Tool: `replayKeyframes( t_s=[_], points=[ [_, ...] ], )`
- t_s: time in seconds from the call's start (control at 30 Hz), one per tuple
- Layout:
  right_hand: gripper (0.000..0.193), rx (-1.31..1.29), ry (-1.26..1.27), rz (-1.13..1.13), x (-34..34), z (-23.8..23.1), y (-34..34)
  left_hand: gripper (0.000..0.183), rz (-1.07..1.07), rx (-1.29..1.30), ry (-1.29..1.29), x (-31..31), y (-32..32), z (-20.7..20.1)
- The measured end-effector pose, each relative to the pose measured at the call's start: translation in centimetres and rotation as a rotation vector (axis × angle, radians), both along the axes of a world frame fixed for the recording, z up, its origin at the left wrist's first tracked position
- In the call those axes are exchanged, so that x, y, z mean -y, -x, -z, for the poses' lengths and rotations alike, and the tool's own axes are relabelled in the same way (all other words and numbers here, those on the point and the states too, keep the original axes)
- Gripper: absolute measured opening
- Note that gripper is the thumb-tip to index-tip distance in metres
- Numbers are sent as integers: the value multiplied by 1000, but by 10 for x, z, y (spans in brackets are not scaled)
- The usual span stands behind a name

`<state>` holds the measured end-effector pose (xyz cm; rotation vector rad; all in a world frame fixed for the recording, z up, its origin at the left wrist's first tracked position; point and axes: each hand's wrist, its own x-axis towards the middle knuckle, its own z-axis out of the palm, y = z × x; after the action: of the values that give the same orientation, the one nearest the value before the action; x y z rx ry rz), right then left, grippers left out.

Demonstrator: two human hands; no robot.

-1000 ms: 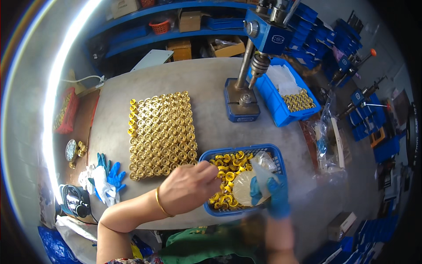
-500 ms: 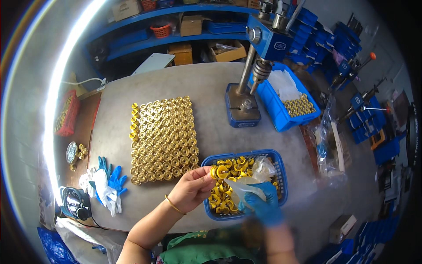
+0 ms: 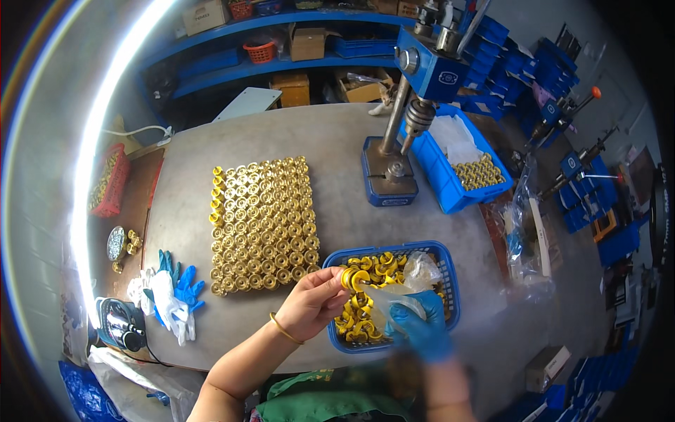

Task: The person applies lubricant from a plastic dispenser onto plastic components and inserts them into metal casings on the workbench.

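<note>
My left hand (image 3: 313, 304), bare, pinches a small round yellow part (image 3: 355, 279) between thumb and fingers, over the left side of the blue basket. In a blue glove, my right hand (image 3: 424, 329) squeezes a translucent plastic bag (image 3: 383, 302), its narrow end pointing at the yellow part. Whether the tip touches the part I cannot tell. Below both hands stands the blue basket (image 3: 454, 292), filled with loose yellow curved pieces (image 3: 358, 329). Left of it, round brass parts (image 3: 264, 225) stand in tight rows, several at the far left corner topped with yellow pieces.
A blue drill press (image 3: 390, 172) stands at the back, beside a blue bin (image 3: 446, 197) of brass parts. Behind the press is a cat (image 3: 382, 105). Gloves (image 3: 172, 299) lie at the left. A crumpled clear bag (image 3: 423, 269) sits in the basket.
The left hand and yellow part have shifted slightly right, and the part has tilted. The right hand still grips the bag. A cat has come into sight behind the drill press.
</note>
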<state>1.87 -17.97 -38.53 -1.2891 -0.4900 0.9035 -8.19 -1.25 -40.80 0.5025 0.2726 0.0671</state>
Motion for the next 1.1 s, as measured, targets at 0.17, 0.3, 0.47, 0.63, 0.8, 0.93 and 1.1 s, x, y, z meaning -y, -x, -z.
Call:
replayKeyframes(
  t_s=[0.17, 0.3, 0.47, 0.63, 0.8, 0.93, 1.1],
  points=[
    [12, 15, -1, -36, 2, 0, -3, 8, -12, -37, -14, 1, -3, 2],
    [13, -3, 18, 9, 1, -3, 1, 14, -7, -37, -39, 0, -3, 4],
    [14, 5, 7, -8, 3, 2, -2, 17, -7, -62, -69, 0, -4, 4],
    [14, -1, 26, -11, 3, 3, -2, 18, 5, -64, -65, -1, -4, 8],
    [17, 7, -55, 25, 3, 3, 0, 10, 38, -29, -74, -7, -2, 12],
    [20, -114, -269, -12, 13, 16, -11, 12, -56, -75, -450, -15, -3, 2],
    [30, 228, 44, 31, -10, -2, -9, 9, -171, 51, -899, -6, -12, -14]
  ],
)
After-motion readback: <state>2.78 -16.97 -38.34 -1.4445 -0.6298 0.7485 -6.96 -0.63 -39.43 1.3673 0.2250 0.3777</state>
